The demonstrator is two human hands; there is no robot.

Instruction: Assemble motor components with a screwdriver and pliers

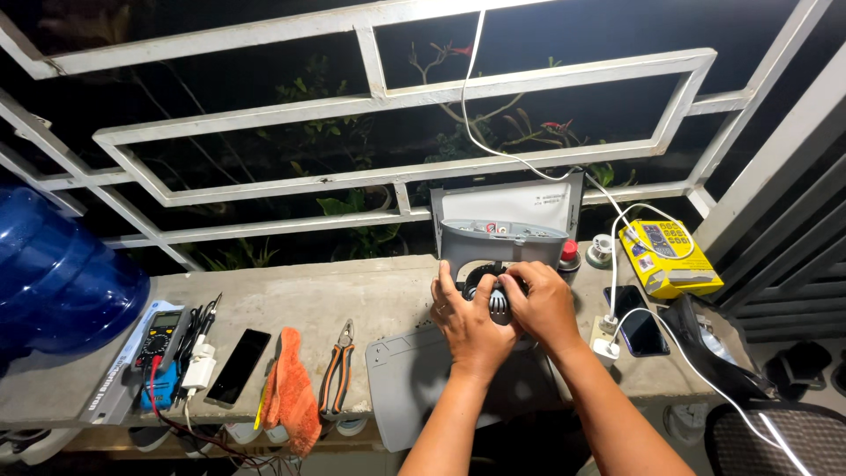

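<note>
Head view, object: small round black-and-white slotted part (499,302), on the grey work mat (397,379) before an opened grey device housing (502,240).
Left hand (465,322): fingers closed around the part's left side.
Right hand (542,304): curled over its right side.
Handling: likely light, rigid plastic, somewhat fragile; best held by its rim.
Nearby: pliers (336,379), orange cloth (291,397).

My forearms are bare, no sleeves showing, and my left hand (465,319) wears a thin ring on one finger, while my right hand (542,304) wears nothing.
</note>
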